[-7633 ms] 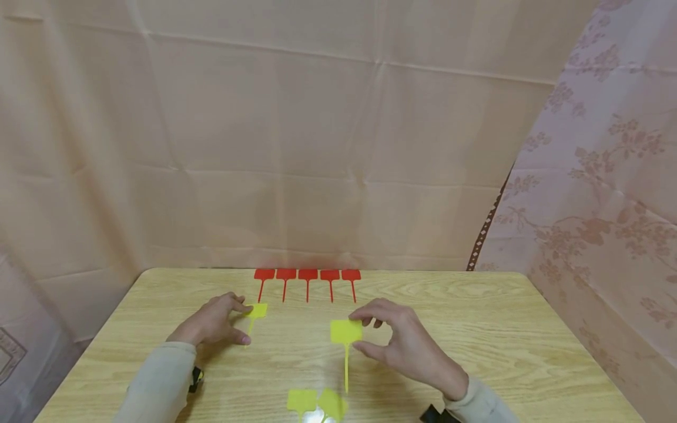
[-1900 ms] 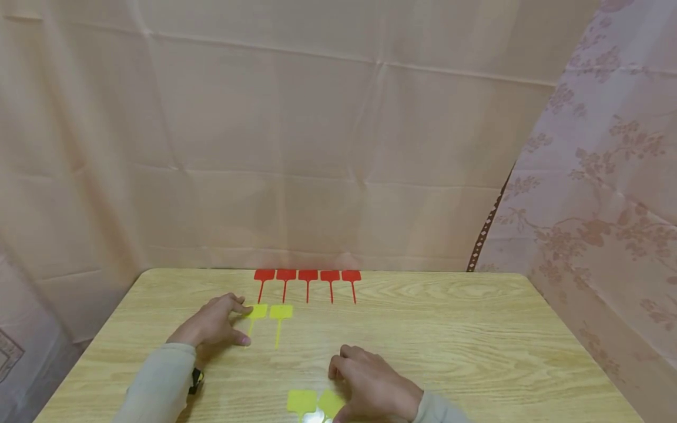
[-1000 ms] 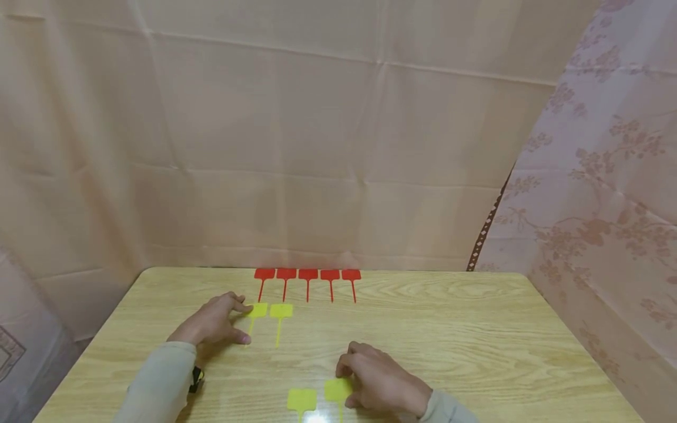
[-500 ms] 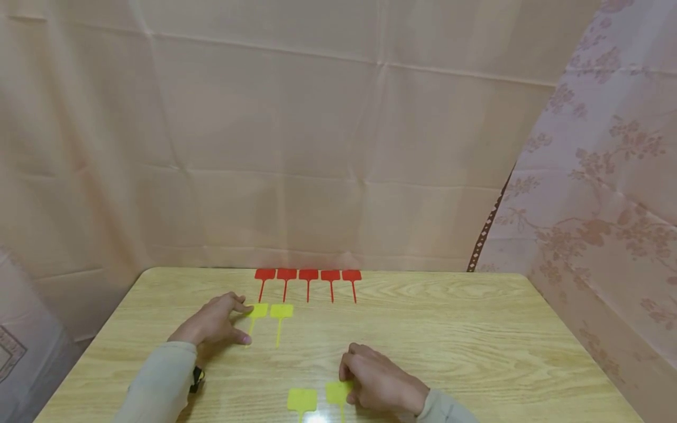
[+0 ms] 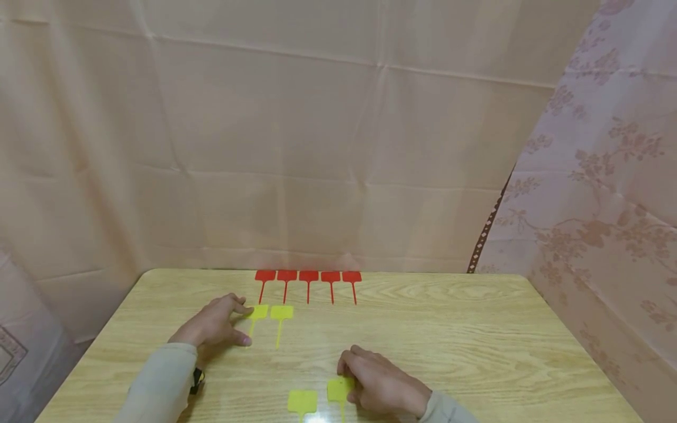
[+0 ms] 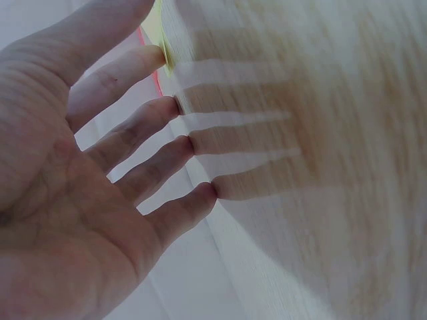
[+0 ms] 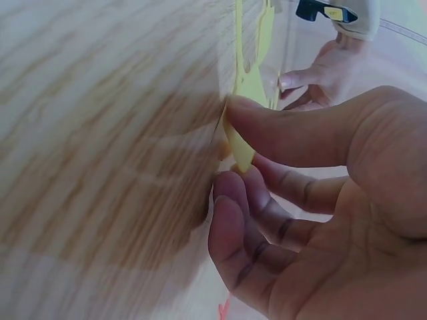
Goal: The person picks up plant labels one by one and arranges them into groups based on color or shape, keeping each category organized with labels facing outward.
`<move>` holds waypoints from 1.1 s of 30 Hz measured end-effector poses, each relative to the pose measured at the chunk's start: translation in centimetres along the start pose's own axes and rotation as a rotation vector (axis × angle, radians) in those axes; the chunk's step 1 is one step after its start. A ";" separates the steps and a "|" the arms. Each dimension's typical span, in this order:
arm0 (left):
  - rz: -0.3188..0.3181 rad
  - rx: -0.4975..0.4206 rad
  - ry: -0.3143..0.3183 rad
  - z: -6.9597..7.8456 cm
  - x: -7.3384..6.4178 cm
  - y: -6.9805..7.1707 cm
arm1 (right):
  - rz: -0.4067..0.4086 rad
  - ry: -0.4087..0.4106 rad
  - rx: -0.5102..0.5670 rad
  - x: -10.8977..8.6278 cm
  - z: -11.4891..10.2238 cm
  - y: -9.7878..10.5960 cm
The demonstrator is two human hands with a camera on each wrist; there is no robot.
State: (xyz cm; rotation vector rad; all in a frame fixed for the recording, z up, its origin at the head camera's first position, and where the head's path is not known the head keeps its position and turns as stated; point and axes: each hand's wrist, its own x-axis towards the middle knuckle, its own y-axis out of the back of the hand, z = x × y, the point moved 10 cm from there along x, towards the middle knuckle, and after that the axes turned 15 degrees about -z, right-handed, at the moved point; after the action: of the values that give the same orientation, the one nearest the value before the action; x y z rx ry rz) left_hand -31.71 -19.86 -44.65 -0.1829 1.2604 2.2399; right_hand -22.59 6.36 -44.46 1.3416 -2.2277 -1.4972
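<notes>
My left hand (image 5: pixel 214 320) rests on the table at the left, fingers spread and fairly straight. Its fingertips touch the left edge of a yellow T-shaped plant label (image 5: pixel 259 312). Just right of that one lies a second yellow plant label (image 5: pixel 282 312). Near the front, my right hand (image 5: pixel 383 382) pinches a yellow plant label (image 5: pixel 338 389) by its head; in the right wrist view thumb and curled fingers are on either side of this label (image 7: pixel 251 90). Another yellow plant label (image 5: pixel 302 401) lies to its left, its stem cut off by the frame.
Several red plant labels (image 5: pixel 309 276) lie in a row along the back edge of the wood-grain table (image 5: pixel 449 335). A beige curtain (image 5: pixel 317 147) hangs behind, with a flowered curtain (image 5: pixel 608 205) at the right. A bright light reflection shows by the front labels.
My right hand laid a yellow label beside the first, then came back to the front. It took hold of the tilted label there, which now lies straighter and farther right. My left hand stayed put.
</notes>
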 end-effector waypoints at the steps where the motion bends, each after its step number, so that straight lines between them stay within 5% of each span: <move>1: -0.001 0.003 -0.004 0.1 0.0 0.0 | 0.006 0.008 0.002 0.0 0.0 0.1; 13: 0.000 -0.011 0.001 -0.1 0.1 0.0 | 0.082 0.063 0.108 -0.2 0.1 1.5; 33: -0.001 -0.010 -0.011 0.0 0.0 0.0 | 0.037 0.080 0.125 0.2 0.2 1.2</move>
State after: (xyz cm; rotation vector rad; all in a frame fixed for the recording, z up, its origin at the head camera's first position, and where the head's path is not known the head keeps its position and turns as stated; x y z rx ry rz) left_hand -31.71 -19.85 -44.70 -0.1756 1.2429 2.2438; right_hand -23.53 6.50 -43.67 1.3603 -2.3162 -1.2879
